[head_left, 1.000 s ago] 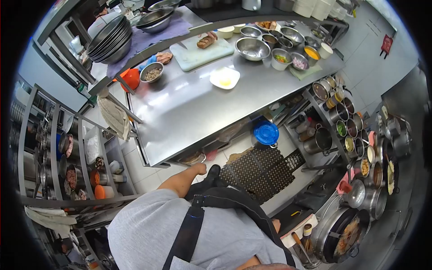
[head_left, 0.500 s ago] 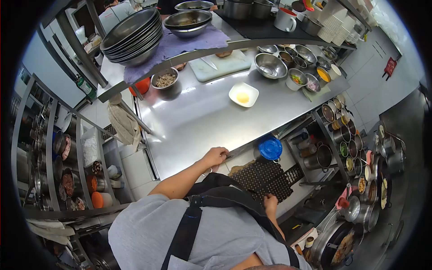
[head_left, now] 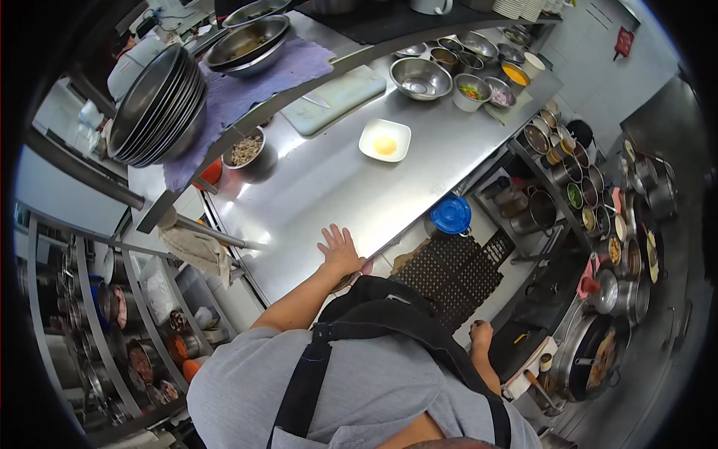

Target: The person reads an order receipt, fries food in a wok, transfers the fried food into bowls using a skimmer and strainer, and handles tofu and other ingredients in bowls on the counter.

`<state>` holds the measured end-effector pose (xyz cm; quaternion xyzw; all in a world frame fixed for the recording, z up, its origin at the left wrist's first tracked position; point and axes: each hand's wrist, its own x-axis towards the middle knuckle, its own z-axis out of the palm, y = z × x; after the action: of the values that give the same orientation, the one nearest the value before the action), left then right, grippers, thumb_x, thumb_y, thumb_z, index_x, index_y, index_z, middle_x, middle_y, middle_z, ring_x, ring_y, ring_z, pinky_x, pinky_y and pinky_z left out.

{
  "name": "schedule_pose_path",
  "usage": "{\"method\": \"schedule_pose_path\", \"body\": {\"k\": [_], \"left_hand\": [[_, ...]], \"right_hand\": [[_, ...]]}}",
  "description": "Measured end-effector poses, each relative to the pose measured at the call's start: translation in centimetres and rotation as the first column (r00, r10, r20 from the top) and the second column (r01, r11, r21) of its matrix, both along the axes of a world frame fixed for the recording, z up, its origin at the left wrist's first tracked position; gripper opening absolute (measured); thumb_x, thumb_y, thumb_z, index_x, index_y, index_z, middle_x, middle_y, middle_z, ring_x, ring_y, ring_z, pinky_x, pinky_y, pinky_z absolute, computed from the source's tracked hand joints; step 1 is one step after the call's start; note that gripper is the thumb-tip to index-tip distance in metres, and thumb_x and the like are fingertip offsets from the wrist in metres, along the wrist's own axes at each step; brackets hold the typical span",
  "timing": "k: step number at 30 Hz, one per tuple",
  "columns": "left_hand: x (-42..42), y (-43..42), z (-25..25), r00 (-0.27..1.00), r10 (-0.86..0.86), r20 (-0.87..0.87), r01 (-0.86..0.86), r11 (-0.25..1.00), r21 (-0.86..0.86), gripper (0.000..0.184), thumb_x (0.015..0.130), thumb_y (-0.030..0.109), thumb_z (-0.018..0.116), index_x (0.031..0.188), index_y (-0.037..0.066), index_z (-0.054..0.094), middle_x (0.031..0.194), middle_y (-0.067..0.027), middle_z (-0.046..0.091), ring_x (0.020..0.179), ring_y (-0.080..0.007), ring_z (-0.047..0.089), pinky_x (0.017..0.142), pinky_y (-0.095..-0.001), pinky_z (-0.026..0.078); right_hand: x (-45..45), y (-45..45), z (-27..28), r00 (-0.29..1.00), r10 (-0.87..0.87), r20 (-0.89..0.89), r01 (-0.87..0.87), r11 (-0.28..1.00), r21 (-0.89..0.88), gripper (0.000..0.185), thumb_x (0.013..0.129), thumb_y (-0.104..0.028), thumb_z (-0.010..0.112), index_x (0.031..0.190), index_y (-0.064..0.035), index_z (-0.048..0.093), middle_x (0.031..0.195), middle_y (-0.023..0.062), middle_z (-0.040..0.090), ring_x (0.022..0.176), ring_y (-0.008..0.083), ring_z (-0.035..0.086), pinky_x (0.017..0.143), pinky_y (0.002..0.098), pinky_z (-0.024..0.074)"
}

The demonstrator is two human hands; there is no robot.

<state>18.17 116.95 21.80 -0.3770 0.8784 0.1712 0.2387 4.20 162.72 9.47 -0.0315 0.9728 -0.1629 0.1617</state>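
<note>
My left hand [head_left: 341, 251] lies flat on the front edge of the steel table [head_left: 299, 198], fingers spread, nothing in it. My right hand [head_left: 481, 334] hangs low at my side, away from the table, its fingers loosely curled with nothing visible in them. Beyond my left hand stands a white square bowl [head_left: 366, 143] with something yellow in it that looks like a raw egg. At the back left of the table is a steel bowl of chopped brown food [head_left: 246, 150]. A pale cutting board [head_left: 340, 101] with a knife lies behind.
Overhead runs a shelf with stacked steel bowls [head_left: 155, 112] on a purple cloth [head_left: 217, 97]. Several small ingredient bowls, one with chopped vegetables [head_left: 471, 91], crowd the far right. A blue-lidded bucket [head_left: 451, 215] and black floor mat [head_left: 452, 277] lie below. Pans [head_left: 598, 359] stand on the right.
My left hand has opened from a curled grip at the table edge and moved left onto the top, fingers spread. My right hand has shifted right. The view has turned.
</note>
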Motion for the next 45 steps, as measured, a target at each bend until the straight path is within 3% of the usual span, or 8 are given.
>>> {"method": "schedule_pose_path", "body": {"k": [6, 8, 12, 16, 28, 34, 39, 45], "left_hand": [[-0.8, 0.4, 1.0, 0.999, 0.035, 0.032, -0.035, 0.999, 0.003, 0.101, 0.075, 0.049, 0.062, 0.14, -0.006, 0.008, 0.143, -0.0352, -0.003, 0.13, -0.0567, -0.005, 0.099, -0.0677, 0.016], [-0.8, 0.3, 0.8, 0.999, 0.036, 0.025, -0.036, 0.999, -0.001, 0.101, 0.075, 0.049, 0.062, 0.14, -0.007, 0.008, 0.142, -0.0354, -0.003, 0.13, -0.0566, -0.005, 0.099, -0.0679, 0.017], [-0.8, 0.3, 0.0, 0.999, 0.029, 0.019, -0.029, 0.999, -0.018, 0.102, 0.075, 0.05, 0.062, 0.14, -0.007, 0.007, 0.142, -0.0358, -0.003, 0.13, -0.0569, -0.005, 0.098, -0.068, 0.017], [-0.7, 0.3, -0.5, 0.999, 0.039, 0.007, -0.039, 0.999, -0.017, 0.102, 0.074, 0.049, 0.063, 0.14, -0.007, 0.009, 0.143, -0.0351, -0.002, 0.13, -0.0562, -0.005, 0.099, -0.0673, 0.015], [-1.1, 0.4, 0.0, 0.997, 0.074, 0.012, -0.074, 0.997, 0.005, 0.103, 0.073, 0.049, 0.064, 0.14, -0.006, 0.009, 0.144, -0.0332, -0.003, 0.131, -0.0552, -0.006, 0.101, -0.066, 0.015], [-0.9, 0.3, -1.4, 0.997, 0.078, 0.012, -0.078, 0.997, -0.024, 0.103, 0.071, 0.048, 0.064, 0.142, -0.003, 0.009, 0.146, -0.0287, -0.002, 0.132, -0.0534, -0.005, 0.103, -0.0636, 0.014], [-1.0, 0.5, -2.2, 0.999, 0.029, 0.021, -0.027, 0.998, -0.064, 0.104, 0.07, 0.049, 0.065, 0.141, -0.005, 0.009, 0.144, -0.033, -0.001, 0.131, -0.0554, -0.002, 0.1, -0.0663, 0.019], [-1.0, 0.2, -2.9, 0.999, 0.043, 0.018, -0.042, 0.997, -0.057, 0.107, 0.069, 0.05, 0.067, 0.142, -0.002, 0.007, 0.145, -0.0316, -0.002, 0.131, -0.054, -0.003, 0.1, -0.0666, 0.018]], "right_hand": [[2.9, -3.5, 1.3, 0.992, -0.028, 0.12, 0.031, 0.999, -0.025, 0.022, 0.076, -0.012, 0.059, 0.092, 0.0008, 0.068, 0.074, 0.0198, 0.066, 0.071, 0.031, 0.066, 0.071, 0.0389, 0.0513], [4.2, -5.4, 2.6, 0.987, 0.112, 0.113, -0.111, 0.994, -0.012, 0.021, 0.073, -0.015, 0.062, 0.088, -0.0012, 0.068, 0.086, 0.0225, 0.064, 0.086, 0.0366, 0.062, 0.079, 0.0422, 0.0493], [4.5, -7.4, 3.0, 0.974, 0.126, 0.187, -0.12, 0.992, -0.04, 0.022, 0.073, -0.014, 0.063, 0.089, -0.0006, 0.068, 0.086, 0.0226, 0.064, 0.086, 0.0367, 0.062, 0.079, 0.0427, 0.0491], [3.3, -7.1, 2.6, 0.986, 0.092, 0.14, -0.081, 0.993, -0.083, 0.023, 0.073, -0.014, 0.063, 0.09, -0.001, 0.068, 0.087, 0.0223, 0.064, 0.088, 0.0363, 0.062, 0.08, 0.0424, 0.049], [2.2, -5.4, 4.2, 0.993, 0.004, 0.114, -0.005, 1.0, 0.013, 0.023, 0.071, -0.014, 0.062, 0.09, -0.0009, 0.068, 0.088, 0.0225, 0.064, 0.089, 0.0367, 0.062, 0.082, 0.0428, 0.0486], [2.2, -4.0, 0.9, 0.983, 0.157, 0.096, -0.162, 0.985, 0.054, 0.021, 0.074, -0.018, 0.059, 0.086, -0.0028, 0.068, 0.085, 0.0216, 0.064, 0.084, 0.0375, 0.062, 0.079, 0.0445, 0.0493], [1.6, -5.5, 3.3, 0.991, -0.029, 0.128, 0.025, 0.999, 0.028, 0.024, 0.075, -0.019, 0.058, 0.09, -0.0039, 0.068, 0.092, 0.0186, 0.065, 0.091, 0.0342, 0.061, 0.085, 0.0424, 0.048], [2.3, -5.9, 4.3, 0.985, -0.026, 0.169, 0.022, 0.999, 0.023, 0.024, 0.076, -0.017, 0.059, 0.095, -0.0058, 0.068, 0.099, 0.0177, 0.064, 0.096, 0.0331, 0.06, 0.088, 0.0411, 0.0473]]}}
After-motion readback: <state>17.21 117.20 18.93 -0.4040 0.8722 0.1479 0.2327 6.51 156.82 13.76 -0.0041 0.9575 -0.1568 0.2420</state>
